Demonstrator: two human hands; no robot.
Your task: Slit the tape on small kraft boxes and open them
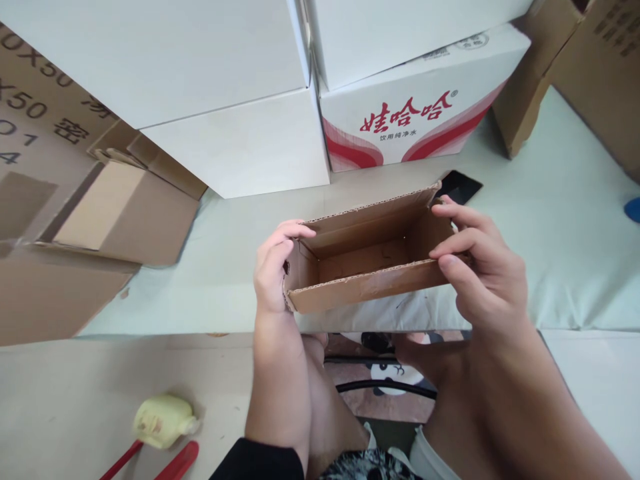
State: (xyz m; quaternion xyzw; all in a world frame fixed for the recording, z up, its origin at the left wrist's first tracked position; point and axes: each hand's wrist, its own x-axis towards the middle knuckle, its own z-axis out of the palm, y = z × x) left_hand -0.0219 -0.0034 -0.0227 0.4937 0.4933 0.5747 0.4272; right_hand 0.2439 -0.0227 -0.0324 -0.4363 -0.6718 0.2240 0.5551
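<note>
A small brown cardboard box, its top uncovered, is held between my two hands above the front edge of the cloth-covered surface. Its inside shows bare cardboard walls and floor. At the left end, my left hand grips the wall, with fingers curled over the rim and the thumb hidden. My right hand grips the right end, fingertips and thumb pressed on the rim and end wall. Just behind the right end lies a flat black object, partly covered by the box and hand.
White cartons stand stacked at the back, beside a red-and-white printed carton. Brown cardboard boxes are at left, another brown carton at right. Pale green cloth covers the surface. A yellow bottle lies on the floor.
</note>
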